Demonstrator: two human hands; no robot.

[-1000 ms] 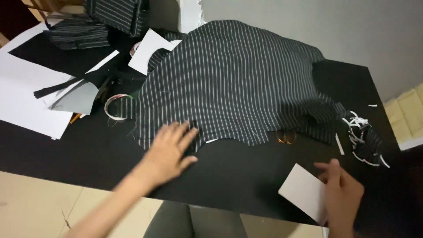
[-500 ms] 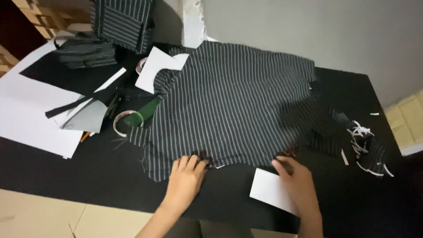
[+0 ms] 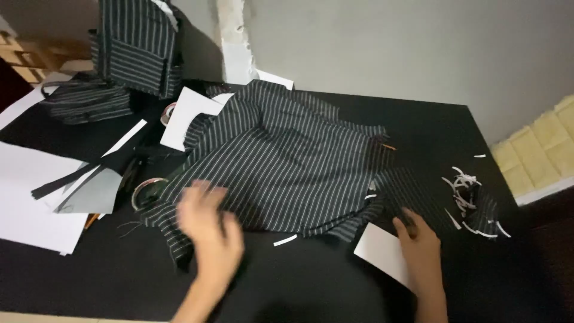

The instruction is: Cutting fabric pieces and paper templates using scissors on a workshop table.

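A large black cloth with thin white stripes (image 3: 287, 161) lies spread over the black table (image 3: 311, 281). My left hand (image 3: 209, 233) is blurred in motion, its fingers spread over the cloth's lower left edge. My right hand (image 3: 421, 251) lies flat on a white card (image 3: 379, 251) at the cloth's lower right. Its fingertips touch the folded hem there. Whether they pinch the hem cannot be told. A short white strip (image 3: 285, 240) lies on the table between my hands.
White paper sheets (image 3: 30, 203), a grey piece (image 3: 95, 194) and a tape roll (image 3: 146, 188) lie at the left. Folded striped cloth (image 3: 84, 101) and a standing striped bundle (image 3: 140, 42) are at the back left. White scraps (image 3: 472, 197) litter the right side.
My left hand moved up from the bare table onto the cloth's lower left edge. My right hand brought the white card inward to the hem. The cloth's lower right edge is now folded under.
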